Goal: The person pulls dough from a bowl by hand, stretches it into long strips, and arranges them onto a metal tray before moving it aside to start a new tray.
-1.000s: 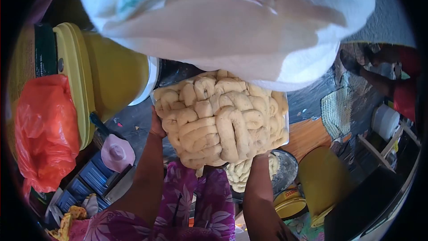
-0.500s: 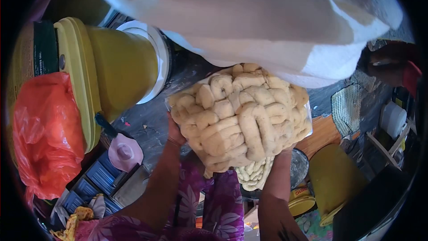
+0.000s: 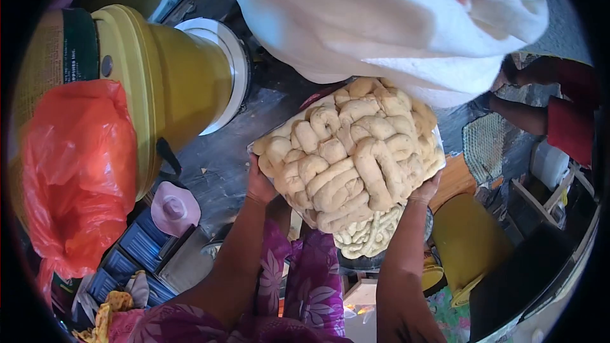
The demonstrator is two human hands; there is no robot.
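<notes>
My left hand grips the left edge of a light-coloured tray. Fingers of my right hand curl around the tray's right corner. Heaped on it is a thick pile of twisted and looped dough pieces, which hides most of the tray. Below its near edge, between my forearms, a second lot of paler, thinner dough twists shows in part. A big white cloth bulges just beyond the dough pile.
To the left are a yellow lidded bin, a red plastic bag and a pink hat. On the right, another person's leg shows near a woven mat. An olive bucket stands lower right.
The tray of dough has shifted slightly up in view, along with both hands. More of the other person's leg and red clothing shows at the right. The view has tilted a little.
</notes>
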